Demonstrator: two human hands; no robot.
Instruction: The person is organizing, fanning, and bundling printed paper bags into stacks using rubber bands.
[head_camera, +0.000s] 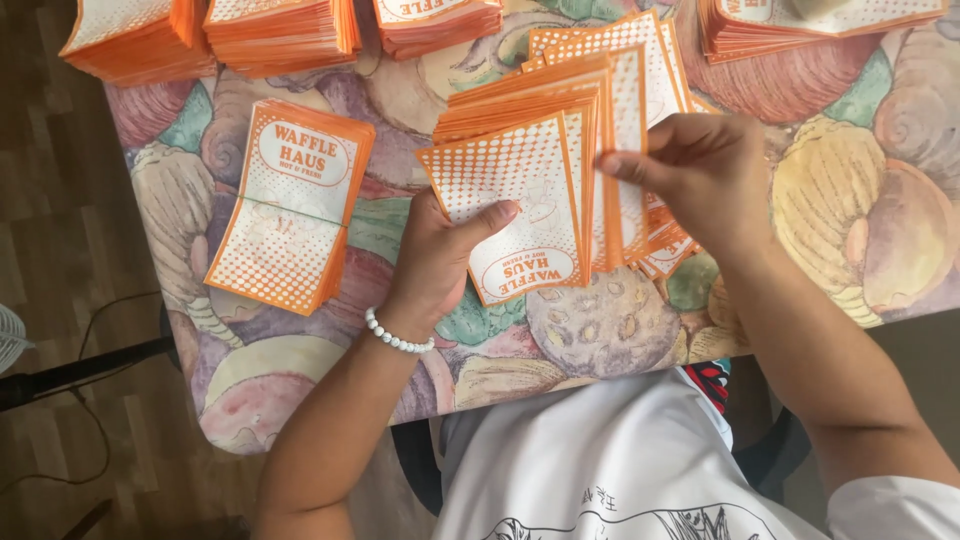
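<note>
1. Head view, hands: our left hand (440, 250) is closed around a fanned stack of orange-and-white paper sleeves (525, 190), thumb pressed on the front sheet. Our right hand (700, 170) pinches the stack's right edge between fingertips and thumb, just above the table.
2. Head view, doing it well: we judge the sheets should be counted or squared with a firm left grip, the right fingers separating one edge at a time so none slip.
3. Head view, surroundings: a banded bundle (290, 205) lies to the left, and more stacks (280, 35) line the far edge of the patterned tablecloth (600, 330). Loose sleeves (665, 255) under the right hand crowd the working space.
</note>
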